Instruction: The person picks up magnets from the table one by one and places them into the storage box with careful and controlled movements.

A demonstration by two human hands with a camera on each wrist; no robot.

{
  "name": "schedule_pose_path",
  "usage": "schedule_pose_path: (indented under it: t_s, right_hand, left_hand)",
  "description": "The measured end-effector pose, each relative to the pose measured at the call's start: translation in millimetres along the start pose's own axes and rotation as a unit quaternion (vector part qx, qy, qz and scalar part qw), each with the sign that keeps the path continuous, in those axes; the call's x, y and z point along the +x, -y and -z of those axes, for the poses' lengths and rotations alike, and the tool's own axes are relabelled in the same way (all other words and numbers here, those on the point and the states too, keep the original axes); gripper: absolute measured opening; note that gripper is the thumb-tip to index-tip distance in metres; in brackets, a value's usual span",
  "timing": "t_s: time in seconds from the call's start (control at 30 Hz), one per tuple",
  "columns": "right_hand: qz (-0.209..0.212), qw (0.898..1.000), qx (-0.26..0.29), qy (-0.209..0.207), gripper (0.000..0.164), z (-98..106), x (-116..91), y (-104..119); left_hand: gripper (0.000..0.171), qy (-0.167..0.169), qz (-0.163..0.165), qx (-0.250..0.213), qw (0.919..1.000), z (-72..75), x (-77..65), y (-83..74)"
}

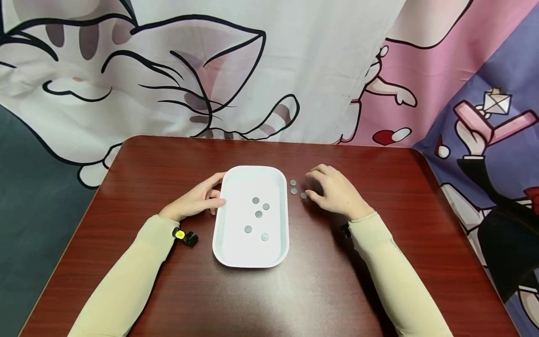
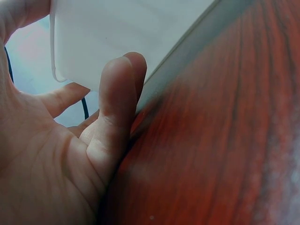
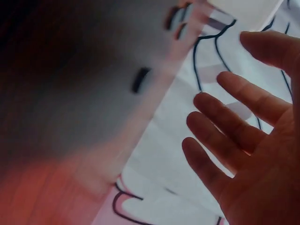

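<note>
A white tray lies on the table, with several round silver-grey coins spread over its floor. On its left side my left hand holds it, the thumb against the edge and a finger reaching toward the far corner. Right of the tray are three more coins on the wood. Beside these is my right hand, fingers loosely bent, thumb tip close to the nearest coin. In the right wrist view that hand's fingers are spread apart with nothing held; the coins show as blurred dark discs.
The reddish-brown wooden table carries everything. A printed cartoon curtain hangs at its far edge and continues on the right. Small cameras are strapped at both wrists, one a black device below the left hand.
</note>
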State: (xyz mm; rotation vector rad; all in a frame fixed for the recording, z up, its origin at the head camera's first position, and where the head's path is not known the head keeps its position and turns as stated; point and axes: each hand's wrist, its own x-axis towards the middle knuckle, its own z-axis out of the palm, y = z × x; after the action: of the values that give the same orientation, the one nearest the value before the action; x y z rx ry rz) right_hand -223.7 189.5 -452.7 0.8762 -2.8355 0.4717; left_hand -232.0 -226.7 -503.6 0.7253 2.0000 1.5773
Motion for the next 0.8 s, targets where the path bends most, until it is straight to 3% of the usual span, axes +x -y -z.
schedule_pose_path:
  t_s: [0.33, 0.8]
  right_hand:
    - [-0.020, 0.998, -0.052, 0.028, 0.030, -10.5, -4.5, -20.2]
    - [-0.054, 0.996, -0.068, 0.036, 0.021, -14.0, -2.9, -20.1]
  left_hand:
    - [0.075, -0.001, 0.001, -0.002, 1.0000, 0.4, -1.4, -0.5]
    - [0.078, -0.003, 0.002, -0.007, 1.0000, 1.5, -0.5, 0.0]
